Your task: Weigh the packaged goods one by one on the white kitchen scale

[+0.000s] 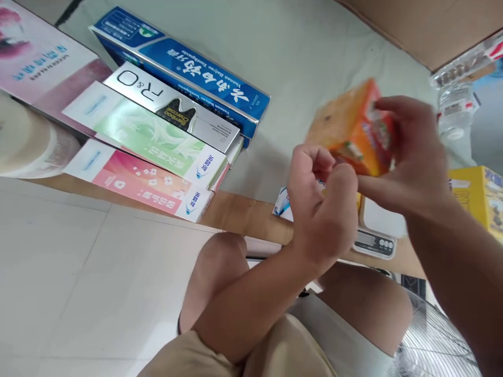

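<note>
A small orange carton with a red printed end [338, 118] is held up over the table, tilted and slightly blurred. My right hand [418, 157] grips its red end, fingers along the upper edge and thumb below. Against the carton's lower near corner, my left hand [324, 209] is closed in a pinch, its fingertips curled. Whatever lies between those fingertips is hidden. Below the hands, a white kitchen scale with a small display [375, 243] rests at the table's front edge. Part of a blue and white package [283, 203] shows beside my left hand.
At the left lie toothpaste boxes: a blue one [184, 65], a silver one [212, 128], a green one [153, 141] and a pink one [145, 183]. A pale round container [35, 139] stands near them. A yellow box [471, 196] and clear plastic packaging [456, 110] are at the right.
</note>
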Motion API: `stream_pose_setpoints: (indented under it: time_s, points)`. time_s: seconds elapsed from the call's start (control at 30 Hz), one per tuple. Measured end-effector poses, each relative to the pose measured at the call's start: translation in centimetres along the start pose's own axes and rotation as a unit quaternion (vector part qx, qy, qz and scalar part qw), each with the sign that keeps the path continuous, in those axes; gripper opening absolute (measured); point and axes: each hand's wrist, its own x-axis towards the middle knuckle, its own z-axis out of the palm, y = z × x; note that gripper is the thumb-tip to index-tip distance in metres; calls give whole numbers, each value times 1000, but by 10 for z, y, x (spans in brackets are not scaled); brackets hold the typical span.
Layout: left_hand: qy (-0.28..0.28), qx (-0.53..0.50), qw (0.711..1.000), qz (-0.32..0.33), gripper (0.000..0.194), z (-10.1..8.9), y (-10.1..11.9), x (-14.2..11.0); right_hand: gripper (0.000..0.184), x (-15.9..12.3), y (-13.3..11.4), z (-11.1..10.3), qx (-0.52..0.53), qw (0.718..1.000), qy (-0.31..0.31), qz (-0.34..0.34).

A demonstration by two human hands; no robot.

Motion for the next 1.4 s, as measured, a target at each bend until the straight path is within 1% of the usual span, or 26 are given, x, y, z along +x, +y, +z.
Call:
stream_pose_setpoints:
  time_s: [0.07, 0.13, 0.27, 0.4, 0.5, 0.57, 0.67, 0.8, 0.9, 0.97, 1.07, 1.23, 1.4]
  points:
    - [30, -34, 999, -26, 21, -6, 6, 4, 83, 12, -21, 22, 21, 999, -33, -5]
    - [56, -60, 996, -47, 21, -14, 11, 10, 80, 20, -30, 41, 20, 998, -60, 7]
    - [86, -59, 990, -94, 22, -31, 19, 28, 82, 28, -28, 69, -31, 996, -85, 22]
    - [130, -88, 971, -177, 23, -41, 20, 43, 85, 31, -26, 86, -57, 992, -105, 36]
    - [146, -100, 962, -209, 22, -46, 21, 50, 86, 33, -29, 90, -78, 989, -114, 55]
    - [134, -94, 963, -214, 19, -50, 22, 53, 86, 34, -30, 91, -87, 987, -125, 54]
    - [119, -85, 963, -224, 10, -55, 27, 57, 87, 33, -27, 92, -90, 987, -131, 33]
    - [123, -82, 956, -252, 6, -57, 36, 57, 89, 33, -22, 94, -92, 987, -129, 8]
    - [128, -75, 955, -258, 4, -57, 39, 56, 92, 35, -20, 96, -103, 985, -138, 18]
    - [119, -66, 956, -261, 2, -58, 40, 55, 93, 35, -21, 96, -112, 983, -145, 18]
    - [92, -55, 959, -262, 3, -60, 43, 55, 91, 35, -25, 96, -123, 982, -144, 5]
    - [55, -28, 963, -263, 6, -67, 44, 60, 89, 34, -35, 95, -151, 976, -154, 29]
    - [-32, 45, 963, -264, 13, -70, 40, 67, 90, 34, -29, 100, -120, 983, -136, 17]
